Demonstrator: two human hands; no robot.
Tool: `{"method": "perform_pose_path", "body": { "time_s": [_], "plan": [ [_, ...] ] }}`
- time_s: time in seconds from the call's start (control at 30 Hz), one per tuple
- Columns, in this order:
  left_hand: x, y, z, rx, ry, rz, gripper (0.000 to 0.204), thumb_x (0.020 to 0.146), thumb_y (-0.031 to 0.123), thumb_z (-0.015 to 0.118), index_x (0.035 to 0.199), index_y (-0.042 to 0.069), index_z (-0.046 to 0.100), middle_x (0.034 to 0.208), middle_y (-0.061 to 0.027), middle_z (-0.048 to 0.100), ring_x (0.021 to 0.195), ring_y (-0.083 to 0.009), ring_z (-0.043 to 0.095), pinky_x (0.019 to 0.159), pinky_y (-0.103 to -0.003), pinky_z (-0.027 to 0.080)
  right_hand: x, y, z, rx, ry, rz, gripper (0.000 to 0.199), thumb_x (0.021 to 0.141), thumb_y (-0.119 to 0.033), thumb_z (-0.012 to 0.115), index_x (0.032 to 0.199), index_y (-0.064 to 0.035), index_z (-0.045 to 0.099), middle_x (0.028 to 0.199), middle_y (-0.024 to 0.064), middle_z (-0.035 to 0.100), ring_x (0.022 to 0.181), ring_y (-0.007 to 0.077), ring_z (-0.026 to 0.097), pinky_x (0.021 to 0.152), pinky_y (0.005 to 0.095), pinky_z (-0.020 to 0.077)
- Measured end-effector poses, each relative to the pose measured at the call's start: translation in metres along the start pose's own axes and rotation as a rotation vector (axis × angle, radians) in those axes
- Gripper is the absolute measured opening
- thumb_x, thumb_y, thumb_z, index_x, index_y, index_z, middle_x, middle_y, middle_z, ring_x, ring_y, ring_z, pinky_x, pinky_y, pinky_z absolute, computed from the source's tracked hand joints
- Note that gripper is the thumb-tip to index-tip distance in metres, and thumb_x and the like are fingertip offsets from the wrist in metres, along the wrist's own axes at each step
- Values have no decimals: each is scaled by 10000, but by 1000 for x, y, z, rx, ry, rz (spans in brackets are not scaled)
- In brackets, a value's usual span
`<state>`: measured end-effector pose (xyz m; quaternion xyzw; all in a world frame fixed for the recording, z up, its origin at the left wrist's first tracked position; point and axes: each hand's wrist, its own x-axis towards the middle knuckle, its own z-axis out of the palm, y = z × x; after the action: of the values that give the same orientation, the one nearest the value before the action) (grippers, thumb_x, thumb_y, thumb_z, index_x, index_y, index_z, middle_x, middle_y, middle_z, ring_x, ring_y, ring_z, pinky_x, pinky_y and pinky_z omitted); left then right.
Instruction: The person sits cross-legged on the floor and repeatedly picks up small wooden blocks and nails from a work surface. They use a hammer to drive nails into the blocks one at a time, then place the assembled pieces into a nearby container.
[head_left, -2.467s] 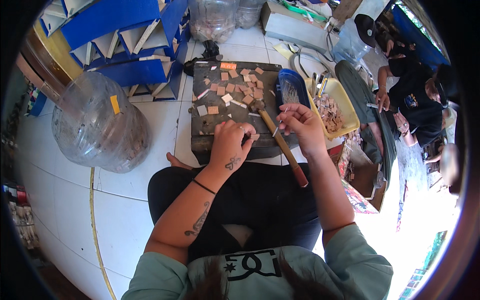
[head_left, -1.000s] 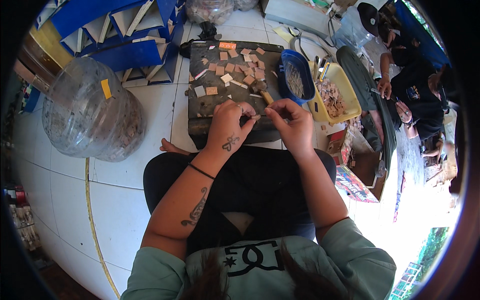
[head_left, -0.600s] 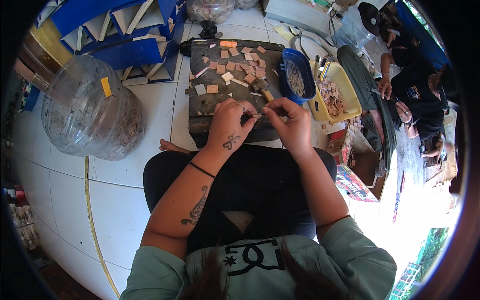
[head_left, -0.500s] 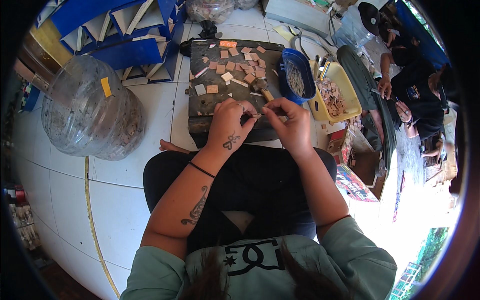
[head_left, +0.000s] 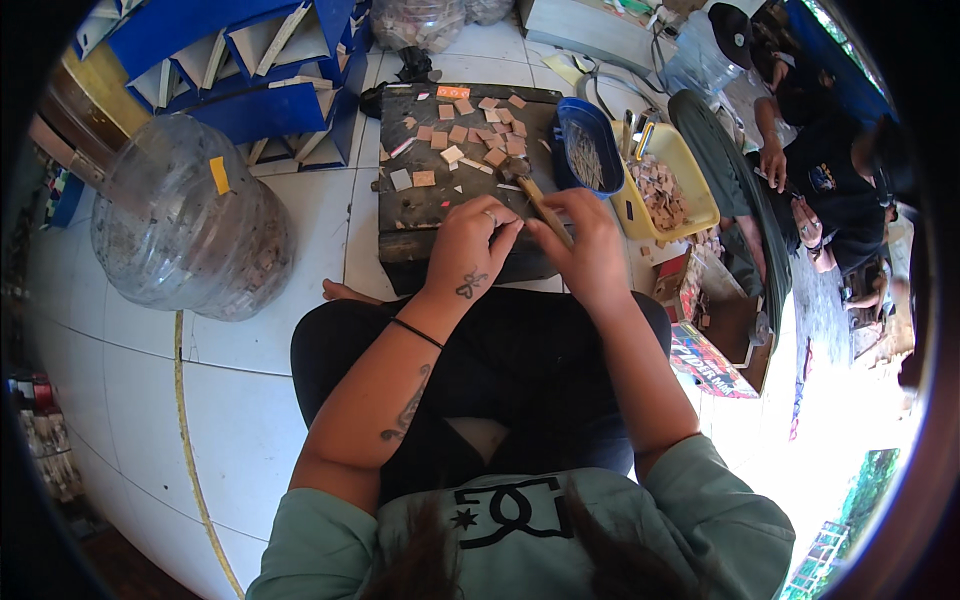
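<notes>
My left hand (head_left: 466, 238) is over the front of a low dark work block (head_left: 408, 220). Its thumb and fingertips are pinched together; anything between them is too small or hidden to name. Just to its right is my right hand (head_left: 592, 248), thumb and forefinger apart. A hammer (head_left: 541, 203) lies on the block, its wooden handle passing through the gap between that thumb and forefinger. I cannot see a firm grip on it. Small square brown tiles (head_left: 458, 133) are scattered over the far part of the block, with a few pale pieces among them.
Right of the block are a blue tub (head_left: 609, 182) of thin pale sticks and a yellow basin (head_left: 700, 222) of small tiles. A cardboard box (head_left: 718, 365) stands nearer. At left is a big clear plastic container (head_left: 190, 240), with blue racks (head_left: 250, 110) behind. A co-worker (head_left: 835, 200) sits far right.
My right hand has come away from the left hand's fingertips, and its thumb and forefinger have spread around the hammer handle. The left hand has shifted slightly and keeps its pinch.
</notes>
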<state>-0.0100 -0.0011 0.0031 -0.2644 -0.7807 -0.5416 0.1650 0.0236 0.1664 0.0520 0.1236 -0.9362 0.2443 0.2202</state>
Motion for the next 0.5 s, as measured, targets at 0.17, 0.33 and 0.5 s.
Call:
{"method": "perform_pose_path", "body": {
  "time_s": [0.17, 0.33, 0.5],
  "plan": [
    [-1, -2, 2, 12, 32, 45, 85, 858, 59, 675, 841, -17, 640, 826, -118, 623, 748, -294, 633, 689, -336, 488, -50, 8, -12, -243, -160, 277, 440, 841, -97, 685, 1231, -61, 484, 1107, 175, 582, 836, 361, 645, 788, 452, 517],
    [-1, -2, 3, 22, 41, 57, 90, 862, 56, 669, 821, -12, 628, 808, -118, 615, 740, -296, 627, 680, -337, 486, -65, 6, -38, 324, -197, 418, 395, 925, -66, 594, 1294, -33, 457, 928, 123, 613, 708, 246, 631, 682, 356, 515],
    [-1, -1, 5, 18, 48, 68, 65, 841, 27, 668, 800, -1, 626, 797, -122, 616, 748, -320, 616, 697, -372, 483, -70, -26, -97, 470, -278, 521, 360, 976, -59, 526, 1334, -24, 503, 802, 59, 594, 574, 86, 543, 539, 257, 442]
  ]
}}
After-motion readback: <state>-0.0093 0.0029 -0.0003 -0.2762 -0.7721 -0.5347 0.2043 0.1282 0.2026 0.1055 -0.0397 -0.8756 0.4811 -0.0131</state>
